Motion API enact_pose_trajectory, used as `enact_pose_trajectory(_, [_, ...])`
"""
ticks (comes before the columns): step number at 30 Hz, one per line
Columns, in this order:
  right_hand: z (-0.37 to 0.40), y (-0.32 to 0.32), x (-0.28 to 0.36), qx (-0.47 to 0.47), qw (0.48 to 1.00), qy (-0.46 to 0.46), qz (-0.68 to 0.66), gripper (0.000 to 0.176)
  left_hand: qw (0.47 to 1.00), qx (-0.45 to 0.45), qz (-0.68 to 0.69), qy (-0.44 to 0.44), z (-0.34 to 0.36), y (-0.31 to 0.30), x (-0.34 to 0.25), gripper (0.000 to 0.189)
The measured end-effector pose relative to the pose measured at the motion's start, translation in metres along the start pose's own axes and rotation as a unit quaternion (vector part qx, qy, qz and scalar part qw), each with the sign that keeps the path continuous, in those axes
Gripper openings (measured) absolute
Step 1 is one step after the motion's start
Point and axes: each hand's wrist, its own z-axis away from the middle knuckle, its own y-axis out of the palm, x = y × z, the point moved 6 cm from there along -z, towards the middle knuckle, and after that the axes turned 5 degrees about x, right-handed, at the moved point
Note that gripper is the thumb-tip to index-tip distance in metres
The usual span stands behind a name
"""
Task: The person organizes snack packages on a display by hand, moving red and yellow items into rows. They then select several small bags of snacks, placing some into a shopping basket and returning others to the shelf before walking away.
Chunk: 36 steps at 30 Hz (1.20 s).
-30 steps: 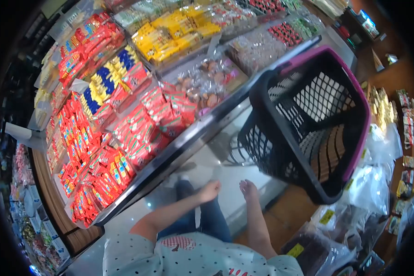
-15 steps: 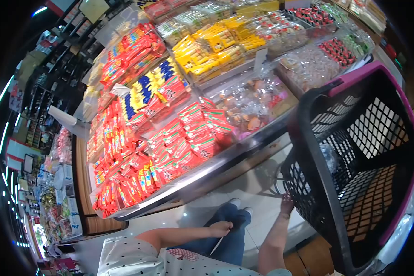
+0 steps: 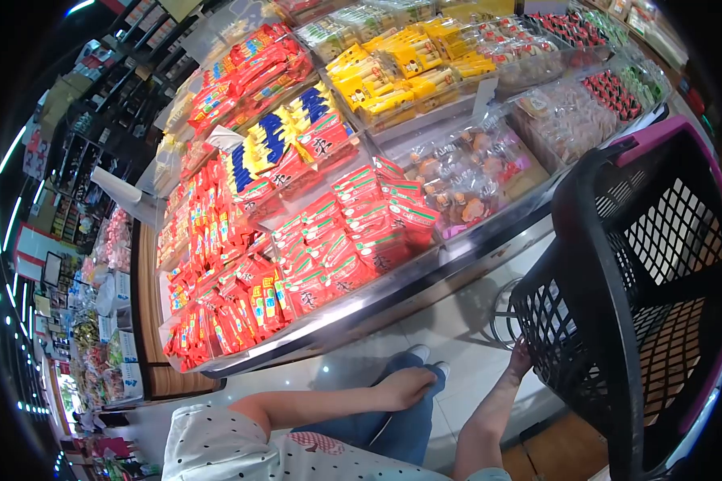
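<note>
My left hand (image 3: pixel 407 390) is held in front of my jeans, fingers curled in, with nothing visible in it. My right hand (image 3: pixel 522 358) is at the lower side of a black plastic shopping basket (image 3: pixel 610 264) with a pink rim. Its fingers close against the mesh wall and are partly hidden there. The basket is tilted, its mouth facing right and up. Beyond my hands, the display stand holds red packets (image 3: pixel 337 232) with green stripes, nearest its front edge.
Other compartments hold yellow packets (image 3: pixel 409 64), red snack sticks (image 3: pixel 249 72) and clear-wrapped sweets (image 3: pixel 465 176). The stand's metal front edge (image 3: pixel 353 309) runs between me and the goods. A round metal frame (image 3: pixel 503 325) is on the tiled floor beside the basket.
The view has shifted, so the stand and basket appear farther right. My left hand has moved right and slightly up in the view, still curled. My right hand stays at the basket.
</note>
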Motion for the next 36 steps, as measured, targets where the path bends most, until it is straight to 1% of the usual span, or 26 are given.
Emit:
enact_pose_trajectory(2, [-0.001, 0.032, -0.008, 0.083, 0.995, 0.042, -0.048, 0.029, 1.0, 0.006, -0.008, 0.004, 0.004, 0.008, 0.006, 0.022])
enact_pose_trajectory(3, [0.002, 0.026, -0.004, 0.025, 0.997, 0.026, -0.062, 0.026, 1.0, 0.01, -0.015, 0.009, 0.007, 0.015, 0.009, 0.023])
enact_pose_trajectory(4, [0.003, 0.027, -0.002, 0.024, 0.998, 0.025, -0.057, 0.026, 1.0, 0.011, -0.011, 0.011, 0.011, 0.022, 0.013, 0.023])
enact_pose_trajectory(6, [0.0, 0.022, -0.002, 0.025, 0.998, 0.033, -0.046, 0.022, 0.996, 0.073, -0.043, 0.024, 0.024, 0.039, 0.02, 0.023])
enact_pose_trajectory(7, [-0.003, -0.001, 0.011, -0.11, 0.993, -0.034, -0.021, 0.022, 0.997, 0.067, -0.039, 0.023, 0.029, 0.04, 0.023, 0.023])
enact_pose_trajectory(8, [-0.004, -0.009, 0.012, -0.109, 0.994, -0.026, -0.017, 0.022, 0.996, 0.07, -0.045, 0.03, 0.035, 0.043, 0.024, 0.023])
enact_pose_trajectory(10, [0.003, 0.018, 0.0, -0.054, 0.998, -0.026, 0.02, 0.021, 0.996, 0.071, -0.046, 0.036, 0.045, 0.048, 0.029, 0.024])
enact_pose_trajectory(11, [0.012, 0.047, -0.01, -0.082, 0.995, -0.055, 0.011, 0.019, 0.995, 0.075, -0.05, 0.036, 0.046, 0.048, 0.032, 0.024])
enact_pose_trajectory(12, [0.012, 0.039, -0.012, -0.043, 0.998, -0.047, 0.003, 0.022, 0.995, 0.08, -0.053, 0.035, 0.048, 0.047, 0.035, 0.024])
enact_pose_trajectory(13, [0.017, 0.034, -0.012, -0.097, 0.993, -0.052, 0.044, 0.008, 0.995, 0.085, -0.051, 0.033, 0.048, 0.044, 0.035, 0.025])
enact_pose_trajectory(14, [0.024, 0.029, -0.013, -0.15, 0.983, -0.057, 0.085, 0.007, 0.995, 0.083, -0.046, 0.033, 0.047, 0.04, 0.035, 0.025])
enact_pose_trajectory(15, [0.032, 0.016, -0.015, -0.26, 0.962, -0.077, 0.042, 0.006, 0.996, 0.053, -0.055, 0.053, 0.047, 0.034, 0.031, 0.025])
enact_pose_trajectory(16, [0.038, 0.017, -0.02, -0.247, 0.966, -0.068, 0.037, 0.006, 0.995, 0.022, -0.065, 0.074, 0.045, 0.026, 0.026, 0.025])
enact_pose_trajectory(17, [0.045, 0.019, -0.023, -0.235, 0.97, -0.062, 0.027, 0.006, 0.994, -0.019, -0.043, 0.094, 0.044, 0.018, 0.021, 0.024])
enact_pose_trajectory(18, [0.054, 0.024, -0.029, -0.222, 0.973, -0.055, 0.016, 0.006, 0.995, -0.027, -0.04, 0.093, 0.043, 0.009, 0.015, 0.024])
enact_pose_trajectory(19, [0.062, 0.039, -0.035, -0.132, 0.982, -0.059, 0.121, 0.005, 0.993, -0.051, -0.024, 0.107, 0.044, -0.005, 0.005, 0.023])
enact_pose_trajectory(20, [0.071, 0.036, -0.039, -0.186, 0.975, -0.071, 0.101, 0.005, 0.99, -0.074, -0.008, 0.123, 0.046, -0.017, -0.003, 0.023])
enact_pose_trajectory(21, [0.08, 0.02, -0.04, -0.17, 0.982, -0.051, 0.059, 0.006, 0.983, -0.107, 0.0, 0.15, 0.05, -0.027, -0.01, 0.021])
enact_pose_trajectory(22, [0.088, 0.029, -0.049, -0.154, 0.987, -0.032, 0.017, 0.007, 0.982, -0.109, 0.002, 0.153, 0.053, -0.026, -0.008, 0.021])
enact_pose_trajectory(23, [0.104, 0.023, -0.054, -0.276, 0.958, -0.053, -0.065, 0.007, 0.982, -0.106, 0.015, 0.153, 0.057, -0.025, -0.005, 0.021])
enact_pose_trajectory(25, [0.12, 0.044, -0.06, -0.273, 0.959, -0.052, -0.062, 0.007, 0.982, -0.103, 0.027, 0.155, 0.068, -0.021, 0.004, 0.021])
enact_pose_trajectory(27, [0.127, 0.057, -0.074, -0.269, 0.96, -0.044, -0.06, 0.007, 0.986, -0.075, 0.032, 0.144, 0.081, -0.008, 0.013, 0.02])
enact_pose_trajectory(30, [0.133, 0.064, -0.101, -0.267, 0.962, -0.003, -0.052, 0.007, 0.988, -0.066, 0.044, 0.135, 0.108, 0.004, 0.026, 0.019])
enact_pose_trajectory(31, [0.132, 0.064, -0.114, -0.264, 0.963, 0.015, -0.052, 0.008, 0.987, -0.08, 0.043, 0.129, 0.117, 0.005, 0.03, 0.019])
enact_pose_trajectory(33, [0.136, 0.067, -0.141, -0.262, 0.962, 0.05, -0.051, 0.008, 0.99, -0.066, 0.009, 0.128, 0.138, 0.013, 0.033, 0.018])
enact_pose_trajectory(36, [0.16, 0.067, -0.172, -0.268, 0.957, 0.099, -0.046, 0.008, 0.988, -0.103, 0.028, 0.11, 0.175, 0.022, 0.037, 0.018])
